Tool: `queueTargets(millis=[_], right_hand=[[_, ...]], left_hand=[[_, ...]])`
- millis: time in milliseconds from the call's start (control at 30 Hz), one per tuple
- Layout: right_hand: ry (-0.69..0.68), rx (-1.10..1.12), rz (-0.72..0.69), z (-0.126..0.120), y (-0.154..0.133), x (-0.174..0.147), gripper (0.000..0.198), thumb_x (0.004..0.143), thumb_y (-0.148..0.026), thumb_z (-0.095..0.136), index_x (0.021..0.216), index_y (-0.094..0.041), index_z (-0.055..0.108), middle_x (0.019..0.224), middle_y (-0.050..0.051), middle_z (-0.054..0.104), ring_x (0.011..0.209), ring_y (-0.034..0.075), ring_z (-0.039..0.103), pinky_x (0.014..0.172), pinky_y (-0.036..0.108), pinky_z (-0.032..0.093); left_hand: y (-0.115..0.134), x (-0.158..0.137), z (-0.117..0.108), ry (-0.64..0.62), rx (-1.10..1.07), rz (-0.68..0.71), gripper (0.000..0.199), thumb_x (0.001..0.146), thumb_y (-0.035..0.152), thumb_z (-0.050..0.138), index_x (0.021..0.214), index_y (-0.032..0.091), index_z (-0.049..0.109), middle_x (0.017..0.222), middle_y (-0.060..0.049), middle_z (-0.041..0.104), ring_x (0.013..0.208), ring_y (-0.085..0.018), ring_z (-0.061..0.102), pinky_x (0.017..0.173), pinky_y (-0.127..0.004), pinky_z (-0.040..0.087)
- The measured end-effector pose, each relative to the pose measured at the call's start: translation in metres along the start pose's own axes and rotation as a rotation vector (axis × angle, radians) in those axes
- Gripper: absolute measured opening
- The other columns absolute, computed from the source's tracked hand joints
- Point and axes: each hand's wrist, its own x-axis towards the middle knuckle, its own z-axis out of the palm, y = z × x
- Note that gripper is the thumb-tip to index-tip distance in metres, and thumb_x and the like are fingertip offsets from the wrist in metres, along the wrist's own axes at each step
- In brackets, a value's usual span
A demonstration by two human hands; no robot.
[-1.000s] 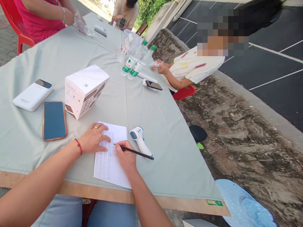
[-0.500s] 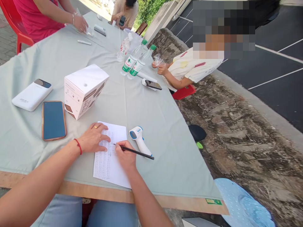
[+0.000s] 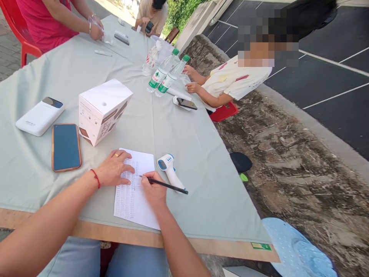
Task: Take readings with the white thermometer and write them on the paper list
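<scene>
It's nib [image 3: 141, 176] to paper [image 3: 138, 204], 2 hands in play!
The right hand [image 3: 155, 191] has its grip clamped on the pen [image 3: 170, 185]; the left hand [image 3: 114, 168], fingers apart, rests on the paper atop the desk [image 3: 207, 192] (handy anchor). Light nib, still paper: ought to suit close writing [image 3: 124, 200].

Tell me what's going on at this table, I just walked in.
The person wearing the camera holds a black pen in the right hand, its tip at a sheet of paper with columns of small blue writing, too small to read. The left hand rests on the sheet, fingers spread. A white handheld thermometer lies beside the paper, and a white box stands beyond it. Across the table, someone in a pink top is handling clear plastic.
</scene>
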Motion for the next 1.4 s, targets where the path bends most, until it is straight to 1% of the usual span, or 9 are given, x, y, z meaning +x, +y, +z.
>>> queueTargets(millis=[167, 333, 533, 633, 800, 900, 1000, 1200, 1400], right_hand=[[0.099, -0.141, -0.28, -0.01, 0.013, 0.009, 0.021, 0.09, -0.033, 0.049, 0.094, -0.018, 0.063, 0.089, 0.006, 0.064, 0.083, 0.02, 0.061, 0.074, 0.033, 0.052], [0.062, -0.308, -0.513, -0.019, 0.029, 0.023, 0.037, 0.095, -0.018, 0.034, 0.119, -0.018, 0.062, 0.111, 0.011, 0.06, 0.107, 0.023, 0.058, 0.092, 0.041, 0.049], [0.331, -0.464, -0.424, -0.028, 0.034, 0.028, 0.036, 0.091, -0.022, 0.039, 0.118, -0.018, 0.062, 0.112, 0.014, 0.059, 0.107, 0.028, 0.056, 0.092, 0.045, 0.045], [0.407, -0.633, -0.176, -0.036, 0.042, 0.03, 0.042, 0.08, -0.03, 0.052, 0.118, -0.015, 0.061, 0.117, 0.018, 0.056, 0.109, 0.034, 0.052, 0.093, 0.051, 0.04], [0.195, -0.729, 0.069, -0.046, 0.057, 0.031, 0.044, 0.075, -0.033, 0.058, 0.115, -0.015, 0.061, 0.108, 0.016, 0.06, 0.1, 0.033, 0.054, 0.084, 0.043, 0.042], [0.181, -0.696, 0.067, -0.045, 0.059, 0.032, 0.039, 0.078, -0.034, 0.055, 0.112, -0.016, 0.063, 0.1, 0.014, 0.062, 0.095, 0.031, 0.055, 0.074, 0.038, 0.042], [0.209, -0.603, 0.078, -0.043, 0.059, 0.032, 0.039, 0.078, -0.042, 0.056, 0.108, -0.018, 0.064, 0.095, 0.013, 0.062, 0.091, 0.03, 0.055, 0.069, 0.036, 0.042], [0.346, 0.038, 0.125, -0.035, 0.024, 0.025, 0.054, 0.072, -0.052, 0.063, 0.112, -0.017, 0.058, 0.103, 0.009, 0.061, 0.093, 0.025, 0.057, 0.077, 0.035, 0.046], [-0.172, 0.784, 0.173, -0.01, -0.035, 0.007, 0.051, 0.07, -0.049, 0.065, 0.109, -0.019, 0.055, 0.072, -0.001, 0.049, 0.051, 0.013, 0.046, 0.048, 0.027, 0.039]], left_hand=[[0.002, 0.001, -0.001, 0.116, 0.001, 0.062, 0.025, 0.077, 0.037, 0.073, 0.099, 0.022, 0.071, 0.124, -0.011, 0.05, 0.121, -0.03, 0.042, 0.103, -0.048, 0.038], [0.011, -0.002, -0.019, 0.689, 0.115, 0.035, 0.016, 0.087, 0.026, 0.056, 0.1, 0.02, 0.062, 0.118, -0.011, 0.051, 0.116, -0.025, 0.046, 0.103, -0.045, 0.038], [-0.018, -0.008, -0.042, 1.233, 0.053, -0.413, 0.091, 0.065, 0.04, 0.077, 0.139, 0.02, 0.027, 0.15, -0.017, 0.011, 0.144, -0.036, 0.006, 0.118, -0.055, 0.013], [-0.037, -0.007, -0.043, 1.182, -0.154, -0.515, 0.109, 0.06, 0.037, 0.079, 0.145, 0.017, 0.014, 0.15, -0.02, 0.013, 0.144, -0.035, 0.011, 0.119, -0.053, 0.012], [-0.041, -0.005, -0.046, 1.181, -0.407, -0.613, 0.089, 0.056, 0.032, 0.078, 0.132, 0.016, 0.035, 0.136, -0.016, 0.041, 0.13, -0.032, 0.038, 0.112, -0.048, 0.033], [-0.033, -0.005, -0.049, 1.234, -0.657, -0.502, 0.079, 0.061, 0.039, 0.077, 0.127, 0.017, 0.039, 0.13, -0.012, 0.049, 0.118, -0.027, 0.051, 0.101, -0.041, 0.044], [-0.024, -0.004, -0.046, 1.069, -0.997, -0.351, 0.066, 0.069, 0.049, 0.071, 0.12, 0.016, 0.046, 0.118, -0.011, 0.058, 0.103, -0.024, 0.06, 0.087, -0.037, 0.052], [-0.008, 0.004, -0.022, 0.587, -1.063, -0.355, 0.077, 0.066, 0.052, 0.077, 0.124, 0.015, 0.043, 0.122, -0.012, 0.058, 0.109, -0.025, 0.058, 0.089, -0.037, 0.051], [-0.008, 0.007, -0.016, 0.542, -0.965, -0.323, 0.079, 0.072, 0.055, 0.073, 0.13, 0.015, 0.038, 0.128, -0.013, 0.054, 0.117, -0.025, 0.054, 0.097, -0.04, 0.048]])
